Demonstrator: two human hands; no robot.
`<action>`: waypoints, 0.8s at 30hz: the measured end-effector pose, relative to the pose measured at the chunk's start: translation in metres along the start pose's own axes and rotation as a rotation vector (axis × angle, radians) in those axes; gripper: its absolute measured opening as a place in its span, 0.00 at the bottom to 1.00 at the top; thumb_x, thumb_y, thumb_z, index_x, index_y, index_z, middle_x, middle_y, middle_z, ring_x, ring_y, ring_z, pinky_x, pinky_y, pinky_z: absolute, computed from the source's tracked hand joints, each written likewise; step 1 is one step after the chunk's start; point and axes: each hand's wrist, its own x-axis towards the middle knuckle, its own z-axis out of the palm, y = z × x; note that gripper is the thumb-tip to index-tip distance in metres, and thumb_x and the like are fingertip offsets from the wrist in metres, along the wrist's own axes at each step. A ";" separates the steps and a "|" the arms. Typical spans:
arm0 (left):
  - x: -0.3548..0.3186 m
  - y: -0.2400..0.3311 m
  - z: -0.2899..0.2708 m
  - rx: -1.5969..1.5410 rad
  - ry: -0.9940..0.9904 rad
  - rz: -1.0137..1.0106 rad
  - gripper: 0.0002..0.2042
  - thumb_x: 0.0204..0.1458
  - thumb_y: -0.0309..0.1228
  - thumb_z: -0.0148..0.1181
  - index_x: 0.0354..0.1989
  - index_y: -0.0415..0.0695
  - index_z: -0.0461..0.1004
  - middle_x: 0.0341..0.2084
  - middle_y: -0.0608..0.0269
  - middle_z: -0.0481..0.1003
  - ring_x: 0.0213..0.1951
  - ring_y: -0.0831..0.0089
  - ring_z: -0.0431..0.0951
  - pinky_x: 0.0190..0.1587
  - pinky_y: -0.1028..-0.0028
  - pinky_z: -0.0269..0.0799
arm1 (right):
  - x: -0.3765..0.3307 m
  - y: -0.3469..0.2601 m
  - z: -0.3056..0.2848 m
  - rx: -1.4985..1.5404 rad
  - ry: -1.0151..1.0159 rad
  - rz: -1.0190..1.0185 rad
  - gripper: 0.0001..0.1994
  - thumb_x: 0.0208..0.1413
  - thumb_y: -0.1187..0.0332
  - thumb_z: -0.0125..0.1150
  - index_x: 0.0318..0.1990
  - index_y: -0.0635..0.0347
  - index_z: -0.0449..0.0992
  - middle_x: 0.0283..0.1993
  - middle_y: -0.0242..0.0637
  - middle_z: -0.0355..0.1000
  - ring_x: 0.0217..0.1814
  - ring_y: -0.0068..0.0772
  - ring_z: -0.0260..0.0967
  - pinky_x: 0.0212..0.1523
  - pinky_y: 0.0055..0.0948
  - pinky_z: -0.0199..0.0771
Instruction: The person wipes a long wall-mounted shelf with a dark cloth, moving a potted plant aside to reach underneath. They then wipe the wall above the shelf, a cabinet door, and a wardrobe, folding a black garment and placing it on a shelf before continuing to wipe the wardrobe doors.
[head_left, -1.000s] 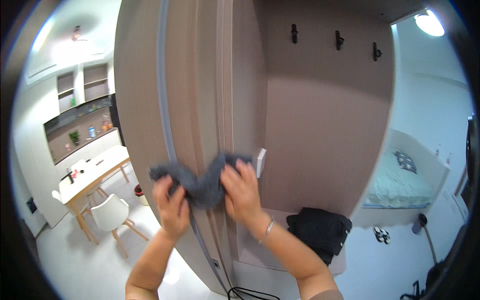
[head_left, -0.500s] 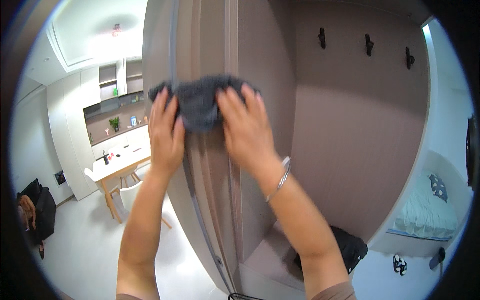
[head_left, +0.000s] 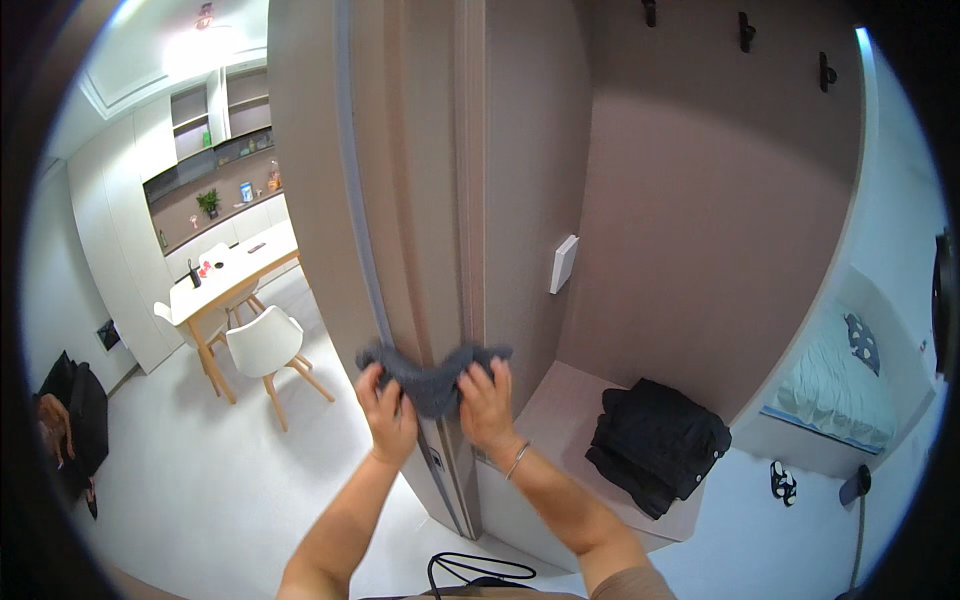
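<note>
A: The grey cloth (head_left: pixel 432 388) and both hands sit lower on the wooden panel (head_left: pixel 410 200) than half a second ago.

B: Where is the cloth exactly?

A: Across the panel's narrow edge, sagging in the middle, a little blurred.

B: And the hands?

A: The left hand (head_left: pixel 388 418) grasps one end with bent fingers; the right hand (head_left: pixel 487 408) grasps the other, a bracelet (head_left: pixel 517 460) on its wrist.

B: What lies around them?

A: To the right, black clothes (head_left: pixel 655 440) rest on a bench (head_left: pixel 545 415), and a white box (head_left: pixel 564 264) is on the wall above. Left of the panel, a white chair (head_left: pixel 265 340) stands near a table (head_left: pixel 245 262).

B: Farther right?

A: Slippers (head_left: pixel 783 484) on the floor, near a bed (head_left: pixel 835 395).
</note>
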 end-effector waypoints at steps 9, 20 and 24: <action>-0.073 -0.016 -0.008 0.024 -0.134 -0.194 0.15 0.38 0.13 0.57 0.37 0.37 0.68 0.50 0.44 0.64 0.51 0.48 0.66 0.56 0.62 0.62 | -0.067 0.005 0.019 0.100 -0.052 0.080 0.16 0.43 0.82 0.60 0.41 0.57 0.77 0.45 0.34 0.73 0.56 0.44 0.63 0.58 0.45 0.62; 0.062 0.066 0.018 0.268 0.057 0.288 0.17 0.37 0.15 0.59 0.40 0.38 0.76 0.48 0.48 0.69 0.52 0.49 0.67 0.57 0.55 0.61 | 0.034 0.056 -0.022 0.319 0.052 0.117 0.18 0.44 0.83 0.56 0.46 0.66 0.74 0.55 0.53 0.67 0.63 0.62 0.59 0.66 0.50 0.56; 0.128 0.100 0.019 0.621 -0.011 0.433 0.15 0.43 0.22 0.60 0.42 0.40 0.78 0.53 0.52 0.73 0.55 0.53 0.68 0.61 0.55 0.56 | 0.064 0.098 -0.010 0.273 -0.066 0.017 0.23 0.49 0.76 0.56 0.57 0.64 0.70 0.64 0.54 0.58 0.68 0.65 0.49 0.68 0.56 0.50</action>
